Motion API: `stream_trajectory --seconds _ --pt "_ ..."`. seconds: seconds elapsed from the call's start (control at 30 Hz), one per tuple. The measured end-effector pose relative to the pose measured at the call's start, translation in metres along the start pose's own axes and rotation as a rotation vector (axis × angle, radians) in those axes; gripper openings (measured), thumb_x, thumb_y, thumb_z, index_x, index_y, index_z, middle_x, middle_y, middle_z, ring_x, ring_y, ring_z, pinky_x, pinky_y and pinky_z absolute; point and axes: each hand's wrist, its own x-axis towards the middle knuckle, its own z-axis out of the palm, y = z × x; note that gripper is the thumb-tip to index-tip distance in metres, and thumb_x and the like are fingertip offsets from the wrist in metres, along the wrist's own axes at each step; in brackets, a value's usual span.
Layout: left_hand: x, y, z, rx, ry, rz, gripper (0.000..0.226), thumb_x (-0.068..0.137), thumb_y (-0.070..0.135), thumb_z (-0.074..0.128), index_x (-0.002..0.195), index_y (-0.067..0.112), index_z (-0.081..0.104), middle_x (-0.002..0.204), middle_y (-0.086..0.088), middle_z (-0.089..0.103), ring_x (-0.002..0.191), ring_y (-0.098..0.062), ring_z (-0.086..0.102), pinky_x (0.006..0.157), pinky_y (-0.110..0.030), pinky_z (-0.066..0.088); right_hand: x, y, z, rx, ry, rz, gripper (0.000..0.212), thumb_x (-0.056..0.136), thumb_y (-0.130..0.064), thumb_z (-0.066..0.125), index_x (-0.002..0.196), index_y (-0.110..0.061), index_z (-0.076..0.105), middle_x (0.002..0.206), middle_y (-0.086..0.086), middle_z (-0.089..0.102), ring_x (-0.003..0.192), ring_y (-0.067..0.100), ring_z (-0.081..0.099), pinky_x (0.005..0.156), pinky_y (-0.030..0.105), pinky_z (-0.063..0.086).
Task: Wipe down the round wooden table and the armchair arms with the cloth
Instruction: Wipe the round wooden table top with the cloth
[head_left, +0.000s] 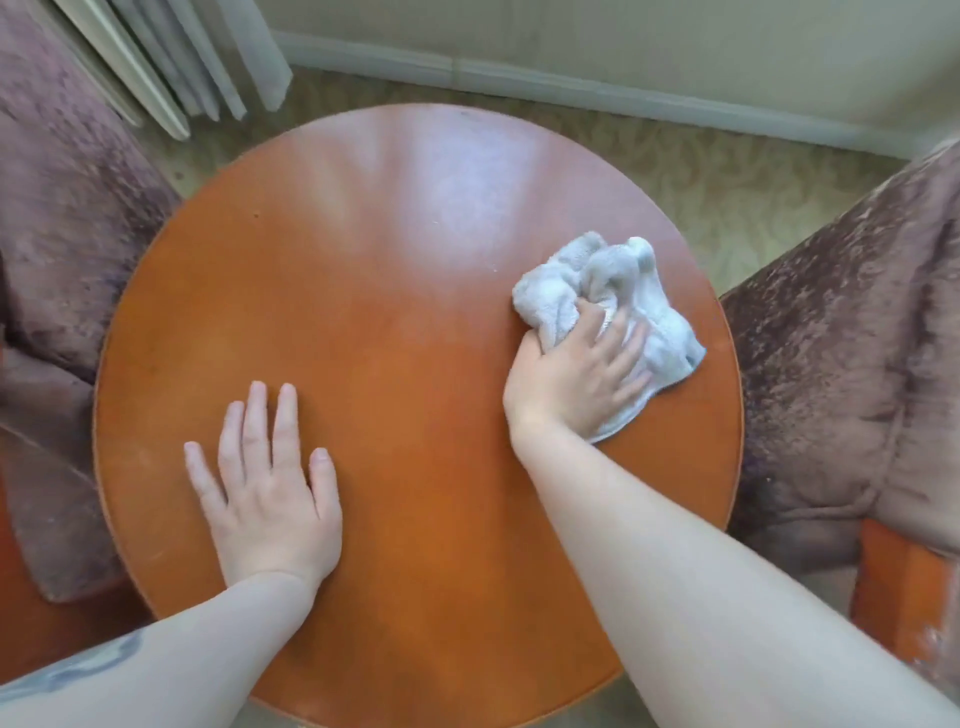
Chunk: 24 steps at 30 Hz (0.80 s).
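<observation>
The round wooden table (395, 270) fills the middle of the head view, orange-brown and glossy. A crumpled pale grey cloth (623, 291) lies on its right side near the rim. My right hand (576, 374) presses down on the cloth, fingers spread over and gripping its folds. My left hand (270, 488) rests flat on the tabletop at the lower left, fingers apart, holding nothing. An armchair with worn mauve velvet stands on each side of the table; the right one (852, 364) shows an orange wooden arm (904, 587) at the lower right.
The left armchair (62, 218) touches the table's left edge. Pale curtains (171, 62) hang at the upper left. Patterned beige carpet (737, 176) and a white skirting board (623, 88) lie beyond the table.
</observation>
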Motion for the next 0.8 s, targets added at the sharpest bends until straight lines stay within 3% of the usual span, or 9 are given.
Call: stream_trajectory --seconds 0.07,0.17,0.23,0.3,0.43,0.5,0.53,0.7,0.8 --pt "0.002 0.000 -0.002 0.041 -0.032 0.033 0.060 0.095 0.043 0.022 0.152 0.026 0.015 0.160 -0.002 0.018 0.148 -0.019 0.008 0.116 -0.043 -0.011 -0.024 -0.010 0.013 0.002 -0.024 -0.325 0.050 0.076 -0.038 0.060 0.124 -0.025 0.054 0.154 0.006 0.033 0.146 0.030 0.018 0.114 0.060 0.014" --pt "0.002 0.000 -0.005 0.072 -0.090 0.057 0.064 0.092 0.049 0.024 0.152 0.026 0.019 0.159 0.000 0.020 0.148 -0.018 0.010 0.116 -0.044 -0.010 -0.007 0.052 -0.014 -0.177 -0.240 -1.362 0.050 0.080 -0.042 0.060 0.127 -0.025 0.057 0.152 0.010 0.038 0.143 0.035 0.025 0.112 0.062 0.021" --pt "0.003 0.000 -0.006 0.075 -0.125 0.046 0.065 0.092 0.051 0.024 0.151 0.026 0.022 0.158 0.001 0.023 0.147 -0.018 0.012 0.116 -0.045 -0.007 0.053 0.082 -0.042 -0.374 -0.354 -1.753 0.046 0.085 -0.043 0.057 0.128 -0.027 0.056 0.151 0.010 0.039 0.142 0.035 0.028 0.113 0.059 0.020" --pt "0.004 0.000 -0.007 0.068 -0.141 0.033 0.063 0.092 0.051 0.023 0.150 0.027 0.025 0.157 0.001 0.027 0.146 -0.018 0.015 0.116 -0.044 -0.006 0.103 0.086 -0.058 -0.481 -0.294 -1.715 0.047 0.084 -0.044 0.051 0.125 -0.024 0.061 0.147 0.012 0.044 0.139 0.038 0.033 0.110 0.060 0.023" --pt "0.008 0.000 -0.010 0.023 -0.174 0.031 0.063 0.092 0.053 0.018 0.150 0.029 0.024 0.157 0.002 0.026 0.147 -0.018 0.015 0.118 -0.041 -0.001 0.078 -0.014 -0.011 -0.162 -0.040 -0.534 0.052 0.080 -0.043 0.050 0.126 -0.019 0.056 0.143 0.011 0.046 0.140 0.033 0.031 0.110 0.058 0.023" --pt "0.008 0.001 -0.011 -0.003 -0.184 0.021 0.063 0.092 0.052 0.017 0.151 0.029 0.021 0.158 0.003 0.023 0.148 -0.017 0.013 0.119 -0.041 0.005 0.031 -0.079 0.013 -0.086 -0.100 -0.225 0.055 0.079 -0.044 0.056 0.131 -0.028 0.049 0.150 0.007 0.036 0.143 0.029 0.021 0.112 0.059 0.015" --pt "0.007 0.002 -0.011 -0.011 -0.176 0.014 0.063 0.091 0.050 0.020 0.150 0.028 0.023 0.158 0.003 0.024 0.147 -0.017 0.015 0.119 -0.042 0.008 0.014 -0.094 0.024 -0.087 -0.098 -0.306 0.054 0.077 -0.044 0.056 0.129 -0.029 0.050 0.150 0.007 0.035 0.143 0.029 0.020 0.111 0.061 0.014" --pt "0.016 -0.005 -0.015 -0.085 -0.087 0.115 0.060 0.083 0.042 0.038 0.135 0.018 0.053 0.140 -0.006 0.053 0.131 -0.028 0.045 0.108 -0.044 0.026 0.036 -0.004 -0.007 -0.166 -0.303 -1.566 0.049 0.076 -0.046 0.063 0.121 -0.027 0.061 0.139 0.010 0.053 0.133 0.033 0.043 0.108 0.057 0.031" --pt "0.029 -0.014 -0.015 -0.099 0.003 0.230 0.051 0.083 0.039 0.041 0.122 0.017 0.066 0.124 -0.007 0.064 0.113 -0.028 0.053 0.096 -0.045 0.037 0.101 0.055 -0.047 -0.186 -0.188 -1.322 0.057 0.068 -0.054 0.066 0.118 -0.029 0.057 0.108 0.013 0.065 0.104 0.040 0.059 0.087 0.055 0.047"
